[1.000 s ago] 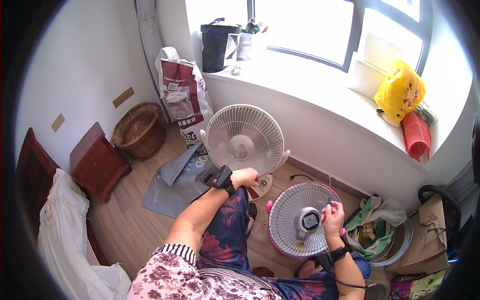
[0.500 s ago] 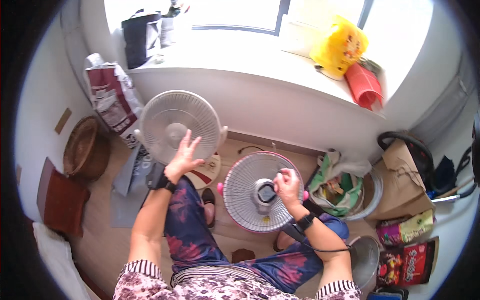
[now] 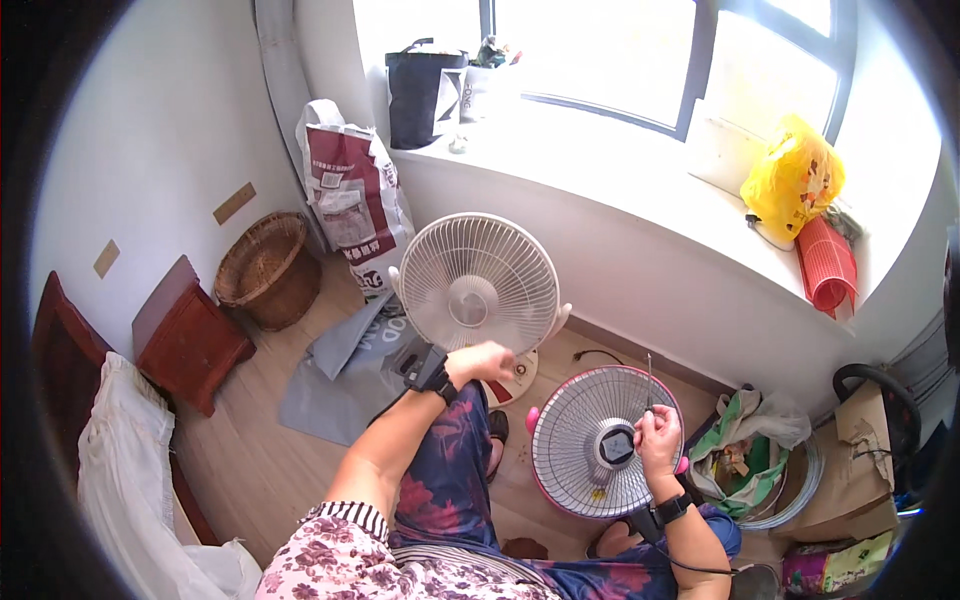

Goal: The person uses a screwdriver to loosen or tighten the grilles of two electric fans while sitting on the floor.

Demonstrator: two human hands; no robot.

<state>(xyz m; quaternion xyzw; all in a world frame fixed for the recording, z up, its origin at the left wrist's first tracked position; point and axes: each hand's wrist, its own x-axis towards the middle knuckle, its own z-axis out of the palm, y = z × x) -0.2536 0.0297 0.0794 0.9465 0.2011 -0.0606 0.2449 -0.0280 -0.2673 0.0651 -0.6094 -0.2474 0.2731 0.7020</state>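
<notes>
A white round fan-shaped heater (image 3: 480,265) with a wire grille stands upright on a round base. My left hand (image 3: 480,363) hovers low in front of it near the base, fingers loosely bent, open and with nothing visible in them. To the right, a pink-rimmed fan-shaped heater (image 3: 575,440) leans back between my legs, grille up, with a dark hub cover in the middle. My right hand (image 3: 657,440) is closed on a thin screwdriver (image 3: 649,375), its shaft pointing up and away, over the grille's right side. The lower part of the screwdriver is hidden in my fingers.
A wicker basket (image 3: 268,275), a large printed sack (image 3: 350,190) and a grey plastic bag (image 3: 340,365) are at left. A green-and-white bag (image 3: 735,480) and a cardboard box (image 3: 845,460) stand at right. The windowsill (image 3: 600,150) holds a yellow bag (image 3: 795,180) and red rolled mesh (image 3: 828,265).
The view has swung left, so things sit further right. My left hand has dropped from the white heater's grille, its spread fingers now bent. My right hand has moved from the pink heater's hub toward its rim.
</notes>
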